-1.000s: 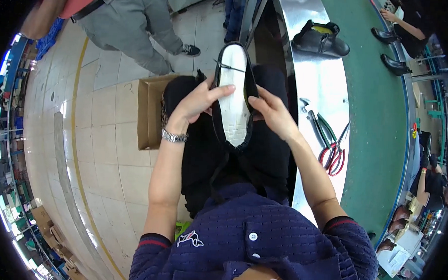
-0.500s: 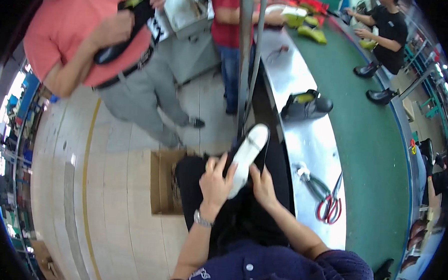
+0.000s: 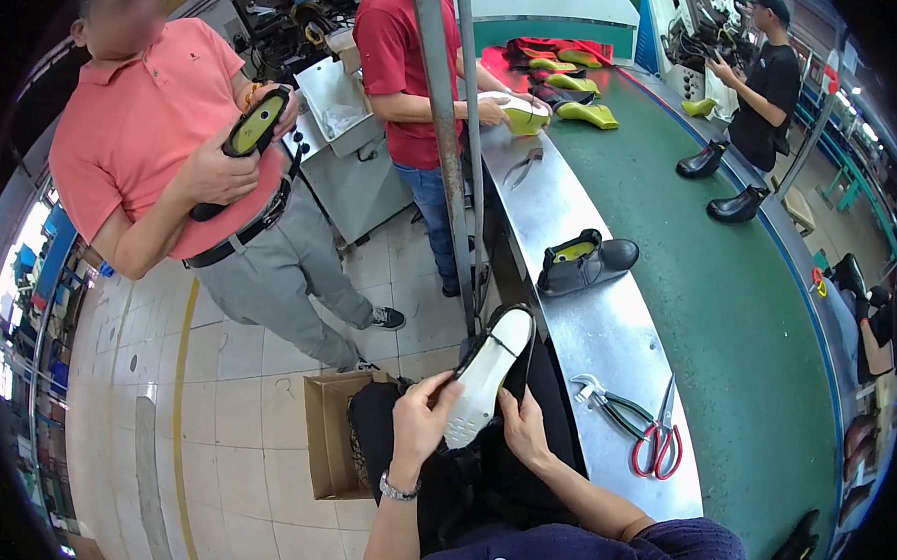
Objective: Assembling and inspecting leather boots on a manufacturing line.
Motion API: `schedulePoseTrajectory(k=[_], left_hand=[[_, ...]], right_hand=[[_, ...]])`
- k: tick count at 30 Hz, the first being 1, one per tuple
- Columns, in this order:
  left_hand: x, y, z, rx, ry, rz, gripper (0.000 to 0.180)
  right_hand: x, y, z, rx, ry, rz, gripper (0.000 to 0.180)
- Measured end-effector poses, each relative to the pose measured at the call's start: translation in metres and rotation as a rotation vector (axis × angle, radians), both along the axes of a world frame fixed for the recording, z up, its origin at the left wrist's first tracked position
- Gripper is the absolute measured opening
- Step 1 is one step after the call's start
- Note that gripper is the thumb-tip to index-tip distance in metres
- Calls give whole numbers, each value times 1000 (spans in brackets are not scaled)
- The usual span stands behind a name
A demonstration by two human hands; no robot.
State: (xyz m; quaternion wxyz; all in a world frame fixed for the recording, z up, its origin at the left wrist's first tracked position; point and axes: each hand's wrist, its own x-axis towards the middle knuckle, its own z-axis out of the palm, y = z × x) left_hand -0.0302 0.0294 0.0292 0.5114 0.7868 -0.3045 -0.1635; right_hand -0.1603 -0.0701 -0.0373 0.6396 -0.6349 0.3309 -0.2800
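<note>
Above my lap I hold a black shoe upper with a white insole bottom (image 3: 486, 374) facing up, a dark line crossing it near the far end. My left hand (image 3: 422, 421) is closed on its left edge, thumb up along the rim. The fingers of my right hand (image 3: 522, 425) grip the dark upper on the other side; part of them is hidden behind it. To the right, green-handled pincers (image 3: 618, 403) and red-handled scissors (image 3: 666, 442) lie on the metal bench edge (image 3: 631, 333). A black shoe (image 3: 587, 264) with a yellow-green inside sits farther along.
An open cardboard box (image 3: 339, 440) stands on the floor by my left leg. A metal post (image 3: 444, 110) rises ahead. Beyond the bench edge runs a green belt (image 3: 712, 322) with shoes and yellow-green lasts (image 3: 588, 116). A person in a pink shirt (image 3: 170, 118) holds a shoe.
The whole view has shifted, showing more of the far end. My left thumb has drawn back toward the insole's edge. The person in pink has turned their shoe, its opening now visible.
</note>
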Motion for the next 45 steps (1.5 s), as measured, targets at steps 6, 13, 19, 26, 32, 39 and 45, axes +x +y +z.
schedulePoseTrajectory(k=[6,13,19,26,32,39,45], left_hand=[[-15,-16,-9,-130,-629,175,22],[-20,-26,1,-133,-668,339,16],[-15,-20,41,-276,-678,103,19],[-12,-27,48,-135,-821,107,14],[3,-21,44,-290,64,-135,27],[-9,-20,26,-302,614,-385,76],[-20,-14,5,-411,656,-255,71]], right_hand=[[14,11,16,-63,-170,-167,32],[11,23,45,-159,-188,-208,31],[7,9,49,1,-337,-193,31],[3,2,79,139,-341,-184,27],[-13,-11,81,167,-301,-162,29],[-23,-34,83,168,-192,31,51],[-41,-57,90,-233,-25,102,43]])
